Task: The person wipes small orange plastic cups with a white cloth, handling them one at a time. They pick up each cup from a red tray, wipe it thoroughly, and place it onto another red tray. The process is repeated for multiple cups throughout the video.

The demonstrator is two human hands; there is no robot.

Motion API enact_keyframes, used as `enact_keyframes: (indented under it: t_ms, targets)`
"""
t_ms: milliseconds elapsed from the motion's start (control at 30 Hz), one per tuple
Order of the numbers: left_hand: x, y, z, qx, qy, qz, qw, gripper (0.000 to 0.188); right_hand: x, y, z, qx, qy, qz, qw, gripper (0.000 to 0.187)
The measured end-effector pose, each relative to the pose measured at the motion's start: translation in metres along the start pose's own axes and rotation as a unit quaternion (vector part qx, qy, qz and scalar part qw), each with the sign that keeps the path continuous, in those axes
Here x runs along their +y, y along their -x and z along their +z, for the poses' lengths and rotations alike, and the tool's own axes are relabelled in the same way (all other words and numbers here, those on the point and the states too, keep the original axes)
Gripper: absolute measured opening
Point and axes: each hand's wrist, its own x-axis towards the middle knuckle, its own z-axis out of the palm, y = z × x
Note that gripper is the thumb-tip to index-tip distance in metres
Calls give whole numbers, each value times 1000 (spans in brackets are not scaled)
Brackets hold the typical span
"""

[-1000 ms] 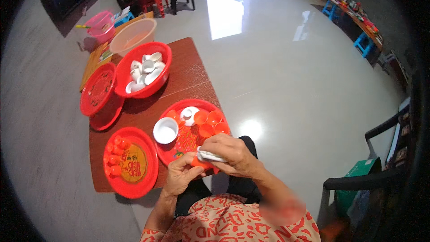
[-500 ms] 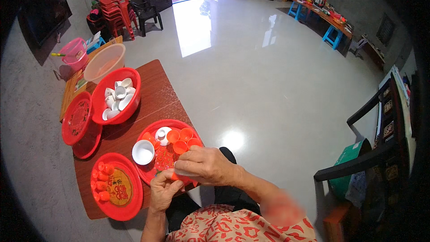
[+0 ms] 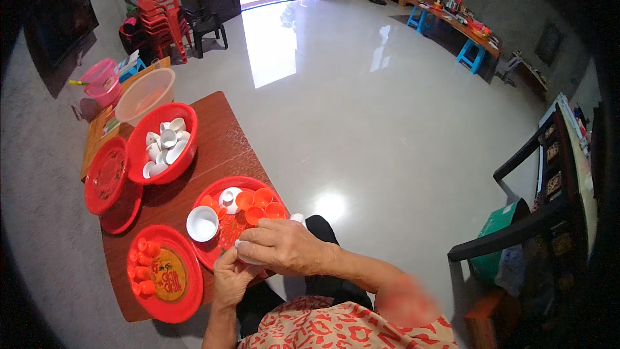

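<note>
My left hand (image 3: 232,279) and my right hand (image 3: 281,245) meet over the near edge of a red tray (image 3: 202,257), fingers closed together. A little white shows between them; what they hold is mostly hidden. Another white bit (image 3: 298,218) sticks out beyond my right knuckles. On this tray, several orange cups (image 3: 274,211) stand close to my right hand, beside a white knobbed lid (image 3: 229,200). A white bowl (image 3: 203,223) sits at the tray's left side. To the left, a second red tray (image 3: 196,284) carries several small orange cups (image 3: 143,268), some lying over.
Farther back on the brown table (image 3: 223,132) stands a red basin (image 3: 187,161) of white cups. Red trays (image 3: 106,174) and a pale plastic basin (image 3: 145,94) lie beyond it. A dark wooden chair (image 3: 516,239) is at right; stacked red chairs (image 3: 161,22) stand far left.
The orange piece between my hands is no longer visible; white shows there now. My hands remain pressed together, the right one slightly farther left. The whole view has shifted a little.
</note>
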Motion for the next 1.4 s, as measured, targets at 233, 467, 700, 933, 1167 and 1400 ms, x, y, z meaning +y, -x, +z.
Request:
enact_keyframes:
  t_ms: [233, 467, 700, 933, 1167, 1400]
  targets:
    - [-5, 4, -9, 13, 35, 10, 999, 17, 18, 0, -10, 78, 2, 47, 996, 27]
    - [-14, 0, -9, 39, 76, 31, 996, 20, -8, -4, -7, 36, -1, 2, 999, 34]
    - [-15, 9, -15, -28, 77, 27, 996, 21, 15, 9, -5, -13, -248, 101, 964, 27]
    - [-6, 5, -26, -55, 86, -19, 995, 26, 31, 15, -15, 55, -74, 145, 985, 28]
    - [-11, 5, -19, -26, 147, -11, 989, 19, 1, -6, -6, 22, -144, 19, 989, 33]
    - [-12, 7, -22, -79, 123, 20, 989, 25, 15, 6, -8, 20, -176, 58, 982, 33]
